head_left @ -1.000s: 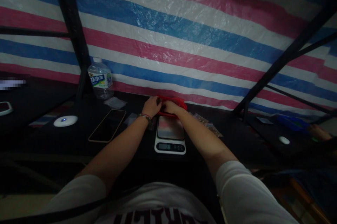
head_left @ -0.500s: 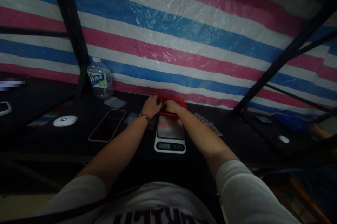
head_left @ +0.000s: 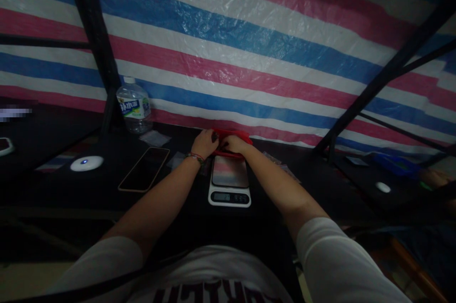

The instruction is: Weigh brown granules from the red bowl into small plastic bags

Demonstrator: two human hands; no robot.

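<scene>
A red basket (head_left: 245,136) stands at the back of the black table, behind a white kitchen scale (head_left: 230,198) with a lit display. At the basket's left side my left hand (head_left: 204,144) is closed, fingers curled, with something small and dark at the fingertips. My right hand (head_left: 234,143) reaches over the basket's front rim, its fingers bent and drawn together inside. What either hand holds is too small and dim to make out. Nothing lies on the scale's plate (head_left: 230,172). Small clear bags (head_left: 283,165) with contents lie partly behind my right forearm.
Left of the scale lie a phone (head_left: 144,170), clear plastic bags (head_left: 155,138) and a white round device (head_left: 87,163). A plastic bottle (head_left: 134,106) stands by the black frame post (head_left: 93,32). To the right are a blue basket (head_left: 397,165) and another person's hand (head_left: 440,178).
My right hand has shifted slightly within the red basket, with its fingers more bent. My left hand stays nearly still. The other person's hand at the right has moved a little.
</scene>
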